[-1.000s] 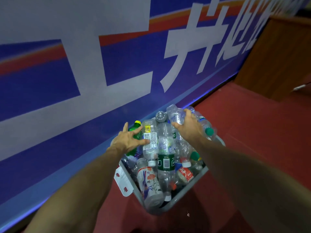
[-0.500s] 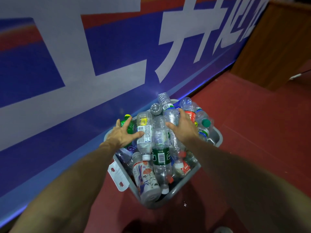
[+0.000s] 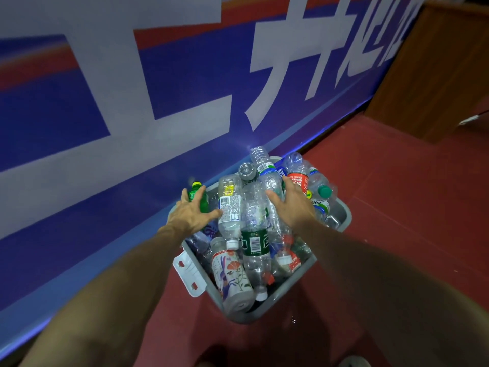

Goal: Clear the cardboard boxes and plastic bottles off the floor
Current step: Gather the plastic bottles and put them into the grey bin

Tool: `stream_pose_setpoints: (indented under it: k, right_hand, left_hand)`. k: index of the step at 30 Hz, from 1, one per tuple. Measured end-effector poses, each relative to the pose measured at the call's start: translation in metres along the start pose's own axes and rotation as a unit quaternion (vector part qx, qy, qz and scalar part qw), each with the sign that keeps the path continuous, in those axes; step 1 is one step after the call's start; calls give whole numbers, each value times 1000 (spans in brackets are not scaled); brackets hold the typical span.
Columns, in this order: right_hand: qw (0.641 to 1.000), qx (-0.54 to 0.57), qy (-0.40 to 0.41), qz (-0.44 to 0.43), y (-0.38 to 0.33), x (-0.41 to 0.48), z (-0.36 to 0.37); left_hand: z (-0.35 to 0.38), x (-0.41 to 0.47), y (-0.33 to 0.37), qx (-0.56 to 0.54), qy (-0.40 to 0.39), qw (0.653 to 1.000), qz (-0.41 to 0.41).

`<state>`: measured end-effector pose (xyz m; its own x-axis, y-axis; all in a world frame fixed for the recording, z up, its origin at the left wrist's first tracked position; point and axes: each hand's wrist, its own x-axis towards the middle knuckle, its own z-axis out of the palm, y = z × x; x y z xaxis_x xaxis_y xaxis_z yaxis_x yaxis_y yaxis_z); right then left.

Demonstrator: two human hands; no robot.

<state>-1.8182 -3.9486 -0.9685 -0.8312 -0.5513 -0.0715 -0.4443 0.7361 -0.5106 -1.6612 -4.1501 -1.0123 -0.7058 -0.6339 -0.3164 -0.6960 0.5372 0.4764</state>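
Your left hand (image 3: 191,217) lies on the left side of the heap. Its fingers are spread over the green bottle (image 3: 203,203) and its thumb touches the barcode bottle (image 3: 229,207). It presses and does not grip.

The plastic bottles (image 3: 255,234) are off the floor, piled in the grey bin (image 3: 344,213) above its rim. They look empty, so expect them to be light, slick and easily crushed. They will likely roll or spring out if you let go suddenly.

I would not lift by any 1 bottle. Take the bin by its rim or by the white latch handle (image 3: 189,271) on the near left wall.

Your right hand (image 3: 293,205) rests flat with fingers spread on the clear bottles, just beside the red-label bottle (image 3: 297,176).

For room, the banner wall (image 3: 105,115) stands close behind the bin's left side, so there is little clearance there. The red floor (image 3: 397,234) opens to the right and toward you. The wooden cabinet (image 3: 436,75) is well apart at the far right. No cardboard boxes are visible.
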Motion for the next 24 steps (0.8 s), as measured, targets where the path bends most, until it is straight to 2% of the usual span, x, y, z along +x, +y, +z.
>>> stream_pose_setpoints:
  k: [14, 24]
  right_hand:
    - [1000, -23, 8, -5, -11, -1, 1]
    - [995, -71, 8, -69, -28, 0, -11]
  left_hand:
    - [-7, -1, -16, -44, 19, 999, -22]
    - [-4, 1, -9, -54, 30, 998, -14]
